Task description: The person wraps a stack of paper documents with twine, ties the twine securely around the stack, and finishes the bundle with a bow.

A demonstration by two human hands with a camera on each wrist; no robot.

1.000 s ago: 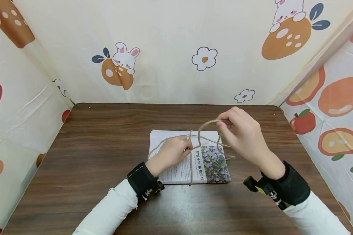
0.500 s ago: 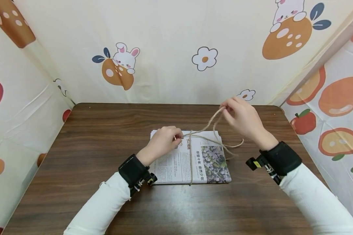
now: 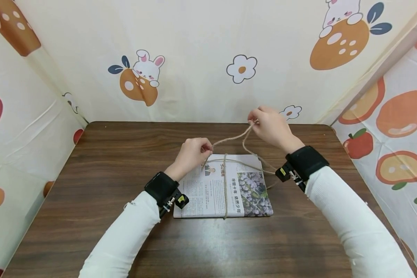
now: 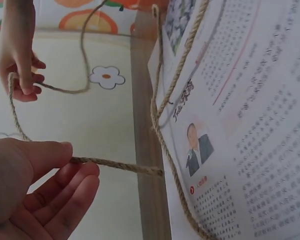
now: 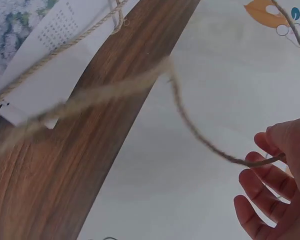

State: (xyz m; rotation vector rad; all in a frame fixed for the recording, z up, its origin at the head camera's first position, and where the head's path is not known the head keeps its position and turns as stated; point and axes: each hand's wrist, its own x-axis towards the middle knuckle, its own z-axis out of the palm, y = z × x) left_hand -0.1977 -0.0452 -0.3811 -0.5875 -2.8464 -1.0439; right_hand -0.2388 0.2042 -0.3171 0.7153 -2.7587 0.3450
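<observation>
A stack of folded newspapers (image 3: 208, 199) lies on the table, with jute twine (image 3: 226, 189) running around it both ways and crossing on top. Above its back edge, my left hand (image 3: 190, 156) pinches the twine between thumb and fingers; in the left wrist view a short twine end (image 4: 135, 167) sticks out past the fingertips. My right hand (image 3: 270, 129), higher and further right, pinches another part of the same strand, which spans between both hands. From the right fingers (image 5: 262, 187) the twine drops in a loose curve toward the stack's right side.
The brown wooden table (image 3: 118, 185) has its back edge against a pale patterned curtain (image 3: 194, 85). Patterned side curtains (image 3: 396, 154) stand close at left and right. A black band with a small camera is on each wrist.
Both hands have risen toward the table's back edge, the left leaving the crossing on the stack. The right hand has lately swung left, and the twine between them is lifted off the paper.
</observation>
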